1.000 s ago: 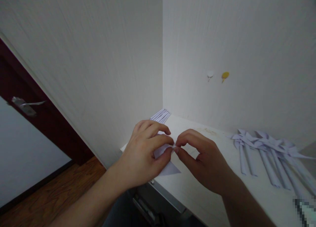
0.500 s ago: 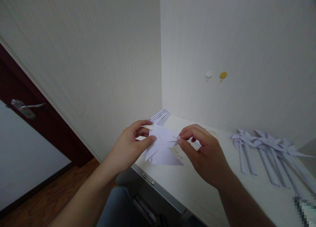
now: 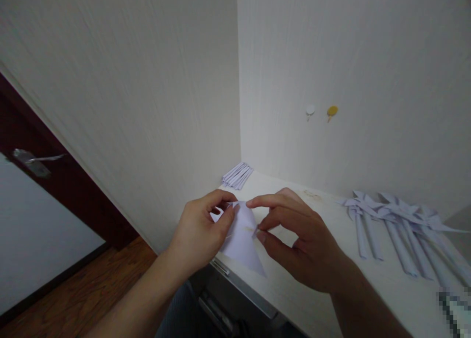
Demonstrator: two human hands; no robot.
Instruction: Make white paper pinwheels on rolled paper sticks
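Note:
A white paper sheet (image 3: 241, 247), cut and partly curled, is held above the front of the desk. My left hand (image 3: 206, 225) pinches its upper left part between thumb and fingers. At the sheet's right edge my right hand (image 3: 294, 227) is closed in a pinch of thumb and finger, with its index finger stretched to the sheet's top edge. Whether a small object sits in that pinch along with the paper is too fine to tell. Part of the sheet is hidden behind my left fingers.
Several rolled paper sticks (image 3: 237, 175) lie in the back corner. Several paper pinwheels (image 3: 397, 213) on rolled sticks rest along the right. A white hook (image 3: 310, 110) and a yellow hook (image 3: 332, 111) are on the wall. An open drawer (image 3: 239, 299) lies below the desk edge.
The sheet has turned and curled, its lower corner now pointing further down. My right hand has shifted slightly left and down, its index finger now extended to the sheet's top edge.

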